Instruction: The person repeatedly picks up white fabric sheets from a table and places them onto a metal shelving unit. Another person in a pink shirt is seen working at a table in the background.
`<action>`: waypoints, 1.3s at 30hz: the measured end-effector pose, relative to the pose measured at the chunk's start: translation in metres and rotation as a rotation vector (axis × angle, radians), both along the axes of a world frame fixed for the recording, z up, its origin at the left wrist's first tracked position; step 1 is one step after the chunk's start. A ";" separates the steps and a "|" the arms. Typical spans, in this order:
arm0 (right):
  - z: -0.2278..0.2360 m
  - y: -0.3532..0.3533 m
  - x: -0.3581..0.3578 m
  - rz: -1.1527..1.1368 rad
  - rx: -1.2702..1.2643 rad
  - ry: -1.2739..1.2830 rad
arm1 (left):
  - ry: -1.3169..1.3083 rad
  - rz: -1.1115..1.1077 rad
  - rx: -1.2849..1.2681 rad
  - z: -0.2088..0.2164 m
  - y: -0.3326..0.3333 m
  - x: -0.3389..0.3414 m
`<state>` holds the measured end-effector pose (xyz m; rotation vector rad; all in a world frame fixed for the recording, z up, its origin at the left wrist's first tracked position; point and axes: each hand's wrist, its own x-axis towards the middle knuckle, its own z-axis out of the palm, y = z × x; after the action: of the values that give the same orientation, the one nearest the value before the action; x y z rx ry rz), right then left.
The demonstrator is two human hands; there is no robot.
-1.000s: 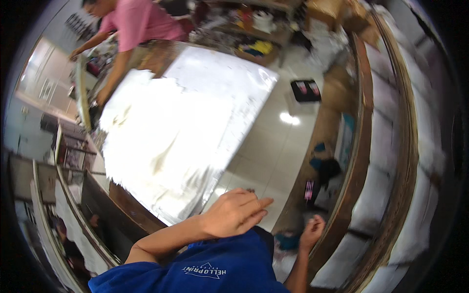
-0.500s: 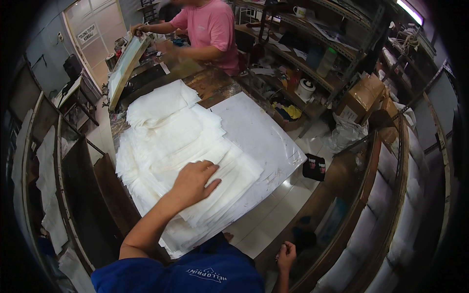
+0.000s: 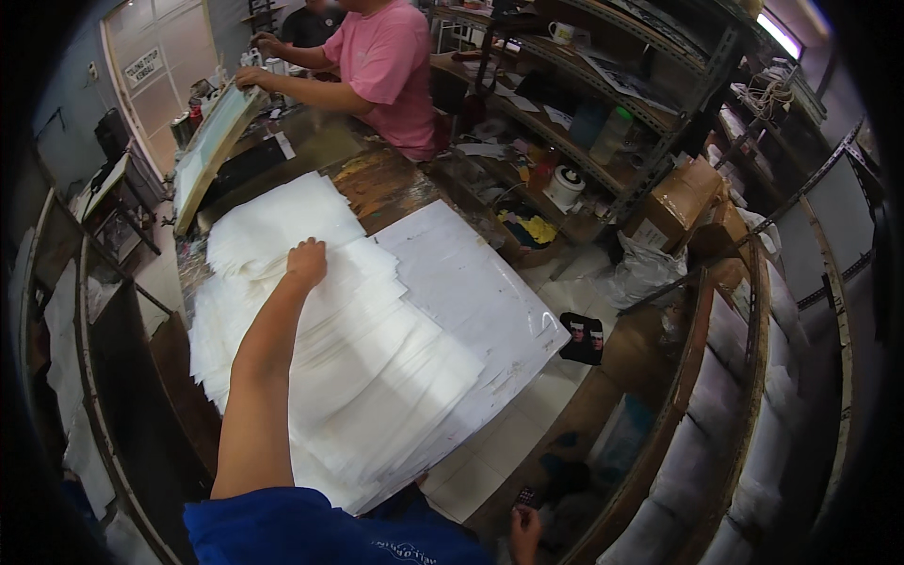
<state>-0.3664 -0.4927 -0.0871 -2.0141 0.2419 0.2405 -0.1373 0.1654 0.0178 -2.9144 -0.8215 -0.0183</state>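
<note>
Head view: left hand (image 3: 308, 263) on white sheets (image 3: 363, 344); right hand (image 3: 525, 533) low; both grips unclear

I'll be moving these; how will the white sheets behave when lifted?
Likely floppy: the white sheets lie in soft ripples. Each looks thin, so probably light. Lifted together, they may slip apart, being loosely fanned.

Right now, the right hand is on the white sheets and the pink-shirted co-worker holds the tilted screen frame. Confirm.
Wrong hand: the head view shows the left hand on the white sheets. The co-worker does hold the screen frame.
</note>
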 end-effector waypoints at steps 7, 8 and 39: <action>0.026 0.011 -0.032 -0.014 -0.064 0.115 | 0.079 -0.044 0.081 -0.015 0.007 0.014; 0.025 0.014 -0.032 -0.003 -0.010 0.133 | 0.034 -0.007 0.037 -0.013 0.007 0.012; 0.201 0.202 0.112 0.252 0.704 -0.208 | -0.036 -0.472 -2.028 0.063 -0.363 -0.206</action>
<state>-0.2542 -0.2909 0.1139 -1.3491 -0.2105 0.2313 -0.3436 -0.1975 0.0809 -4.6683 0.3606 1.5883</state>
